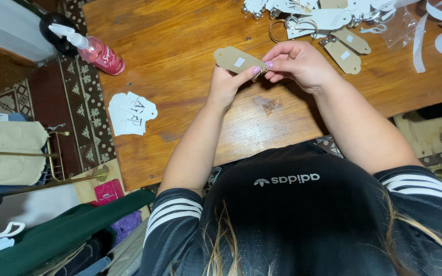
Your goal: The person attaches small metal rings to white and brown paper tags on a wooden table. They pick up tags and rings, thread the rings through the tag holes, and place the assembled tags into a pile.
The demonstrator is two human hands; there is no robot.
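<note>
We see the wooden table [180,51] filling most of the view, with a pink spray bottle [98,51] lying near its left edge and a stack of white tags [130,113] closer to us. Above the tabletop, the left hand [226,84] pinches a tan card tag [236,60] between thumb and fingers, while the right hand [297,64] presses its fingertips together on the tag's near end. More tan tags [346,48] and metal rings [282,25] lie beyond.

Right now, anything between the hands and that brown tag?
Nothing visible. The left hand already pinches the brown tag by its near end, and the right hand meets it at that end, fingertips on a small metal piece there. Both hands are above the wooden table, with no object between them.
</note>
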